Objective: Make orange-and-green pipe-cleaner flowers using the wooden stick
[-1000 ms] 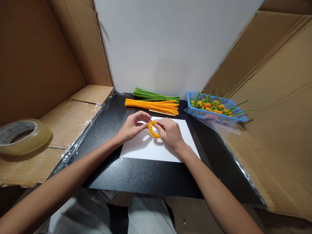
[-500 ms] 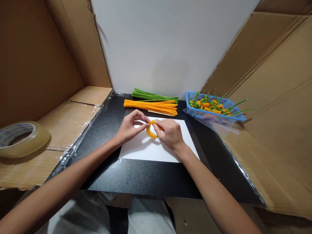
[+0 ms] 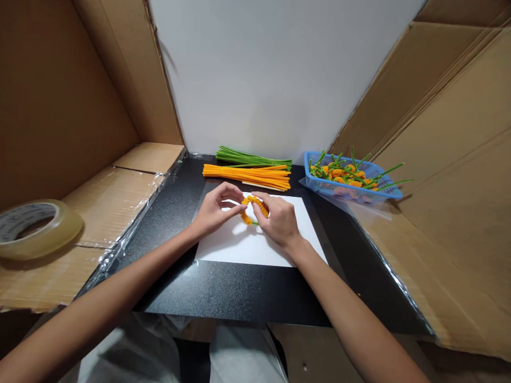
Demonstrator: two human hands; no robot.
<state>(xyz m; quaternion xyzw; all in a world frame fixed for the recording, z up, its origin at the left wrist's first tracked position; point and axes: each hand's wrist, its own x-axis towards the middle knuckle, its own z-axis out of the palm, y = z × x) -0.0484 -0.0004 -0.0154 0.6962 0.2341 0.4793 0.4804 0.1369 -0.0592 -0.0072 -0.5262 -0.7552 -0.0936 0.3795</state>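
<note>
Between my two hands is a coiled orange pipe cleaner, bent into a ring above a white sheet of paper. A bit of green stem shows at the ring's lower side. My left hand pinches the ring's left side between thumb and fingertips. My right hand grips its right side, the thumb pressed on the coils and the fingers partly hidden behind. Beyond the paper lies a bundle of straight orange pipe cleaners, with a bundle of green pipe cleaners behind it.
At the back right stands a blue basket holding several orange-and-green pieces, some stems poking over its rim. A roll of clear tape lies on cardboard at left. Cardboard walls flank the black table.
The orange ring has turned and opened slightly between my fingers, so more of its right-hand coils show. My hands have shifted only a little.
</note>
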